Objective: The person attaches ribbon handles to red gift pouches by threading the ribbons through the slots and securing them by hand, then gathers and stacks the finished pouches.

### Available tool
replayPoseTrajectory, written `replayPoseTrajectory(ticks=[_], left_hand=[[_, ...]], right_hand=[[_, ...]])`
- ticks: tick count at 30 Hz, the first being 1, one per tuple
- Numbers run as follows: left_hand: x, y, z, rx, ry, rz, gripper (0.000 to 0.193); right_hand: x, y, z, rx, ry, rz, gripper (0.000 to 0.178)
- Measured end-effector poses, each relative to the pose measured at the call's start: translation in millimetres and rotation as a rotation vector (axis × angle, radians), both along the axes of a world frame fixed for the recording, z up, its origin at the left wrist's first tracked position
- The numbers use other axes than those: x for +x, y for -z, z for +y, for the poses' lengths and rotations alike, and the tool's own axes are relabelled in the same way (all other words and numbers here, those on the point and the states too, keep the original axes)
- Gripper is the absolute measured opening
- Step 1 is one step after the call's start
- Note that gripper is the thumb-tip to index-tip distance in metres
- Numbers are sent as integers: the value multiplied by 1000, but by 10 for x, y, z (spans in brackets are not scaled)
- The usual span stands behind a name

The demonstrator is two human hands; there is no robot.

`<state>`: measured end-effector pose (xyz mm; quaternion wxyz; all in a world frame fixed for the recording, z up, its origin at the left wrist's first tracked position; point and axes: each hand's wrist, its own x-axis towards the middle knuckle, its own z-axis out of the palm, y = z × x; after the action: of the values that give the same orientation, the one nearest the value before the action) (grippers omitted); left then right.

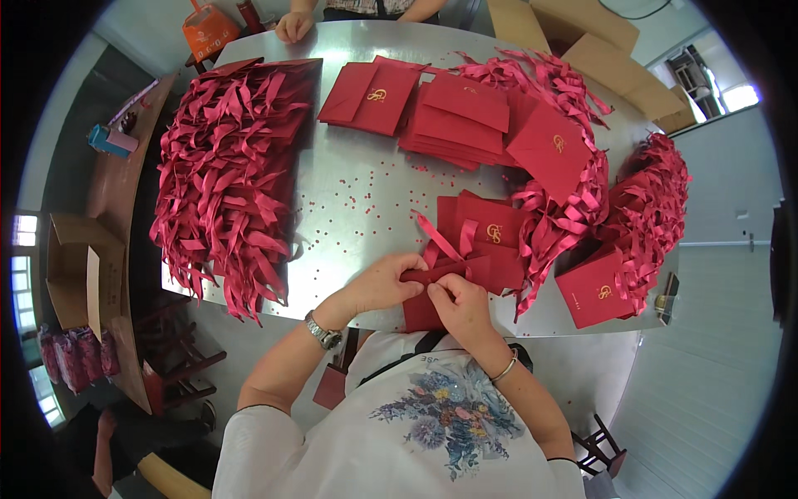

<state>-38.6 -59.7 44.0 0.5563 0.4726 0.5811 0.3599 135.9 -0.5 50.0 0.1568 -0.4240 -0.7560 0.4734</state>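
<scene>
Bag [455, 269]: red, held just above the near side of the metal table [337, 41].
Right hand [464, 311]: pinched its edge, thumb against bent fingers.
Left hand [384, 284]: gripped the same edge, fingers curled.
Red dots [366, 197]: lay scattered beyond.
Ribboned pile [224, 175]: covered the left side.
Bag stacks [461, 121]: stood farther off.
Co-worker's hand [293, 27]: rested at the far edge.
</scene>
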Motion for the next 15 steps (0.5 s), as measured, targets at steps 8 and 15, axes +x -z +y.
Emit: replayPoseTrajectory(ticks=[8,15], left_hand=[[-105,80,-30,-87,-14,-252,21],[-30,-39,-18,-132,-132,-287,16]], right_hand=[[-64,-90,5,28,-81,-35,18],[-59,-67,37,15,-90,-24,17]])
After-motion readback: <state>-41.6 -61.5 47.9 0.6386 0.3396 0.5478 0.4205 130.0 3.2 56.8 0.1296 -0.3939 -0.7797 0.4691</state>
